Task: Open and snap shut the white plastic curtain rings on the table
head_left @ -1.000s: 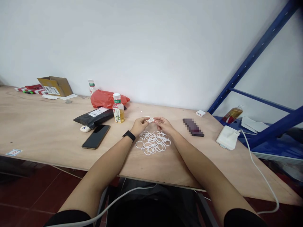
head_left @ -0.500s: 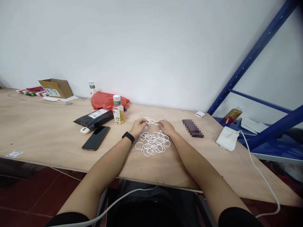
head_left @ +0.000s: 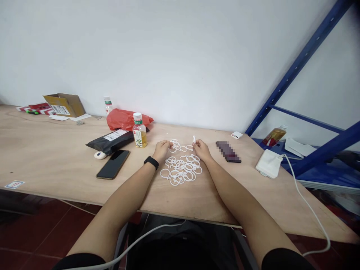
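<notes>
Fingers [head_left: 197, 144] on plastic rings [head_left: 174, 146], mid-table [head_left: 56, 150]

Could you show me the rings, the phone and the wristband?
Rings [head_left: 165, 169]: head view, on the top rim of the leftmost ring.
Phone [head_left: 113, 164]: head view, on its dark screen.
Wristband [head_left: 152, 162]: head view, on its black band.

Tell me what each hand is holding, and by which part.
The right hand pinches a white plastic ring by its thin upright stem. The left hand has its fingertips at another ring; whether they grip it is too small to tell.
</notes>
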### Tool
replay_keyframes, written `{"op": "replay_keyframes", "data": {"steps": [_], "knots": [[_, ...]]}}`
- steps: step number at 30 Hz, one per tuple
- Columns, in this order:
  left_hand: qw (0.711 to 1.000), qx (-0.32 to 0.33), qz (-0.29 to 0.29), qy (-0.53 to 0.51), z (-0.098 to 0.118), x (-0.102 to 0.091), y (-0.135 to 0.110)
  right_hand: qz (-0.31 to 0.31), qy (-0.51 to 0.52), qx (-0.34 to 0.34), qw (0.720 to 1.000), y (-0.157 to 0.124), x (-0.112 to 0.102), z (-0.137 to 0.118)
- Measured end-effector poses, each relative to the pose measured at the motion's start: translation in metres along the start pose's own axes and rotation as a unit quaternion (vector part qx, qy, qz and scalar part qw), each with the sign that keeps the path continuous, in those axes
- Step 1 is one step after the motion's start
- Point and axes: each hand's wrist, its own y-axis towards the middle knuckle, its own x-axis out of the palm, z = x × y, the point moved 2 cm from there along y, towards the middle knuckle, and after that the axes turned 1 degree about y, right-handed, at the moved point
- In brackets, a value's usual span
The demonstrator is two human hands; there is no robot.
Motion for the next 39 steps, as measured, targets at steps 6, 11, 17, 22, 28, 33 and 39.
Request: {"op": "replay_keyframes", "data": {"steps": [6,11,17,22,28,33,39], "knots": [[1.000,0.012,0.012,0.002,0.004,-0.004,0.003,0.007,0.043,0.065,0.997,0.002,-0.002,0.005],[0.999,0.033,0.010,0.025,0.006,-0.006,0.004,0.007,0.063,0.075,0.995,0.004,0.000,0.011],[0.995,-0.041,-0.095,-0.010,0.007,0.004,-0.009,0.040,0.054,0.066,0.996,0.004,-0.004,0.005],[0.974,-0.044,-0.202,0.088,0.006,0.015,-0.021,0.042,0.103,0.040,0.993,-0.003,0.001,-0.015],[0.941,0.109,-0.220,0.233,0.004,0.013,-0.023,-0.008,0.033,-0.036,0.999,-0.018,0.014,-0.041],[0.920,0.189,-0.183,0.289,0.010,0.014,-0.028,-0.041,0.020,-0.073,0.996,-0.026,0.022,-0.054],[0.894,0.298,-0.099,0.319,0.022,0.013,-0.029,-0.068,0.011,-0.128,0.989,-0.029,0.026,-0.059]]}}
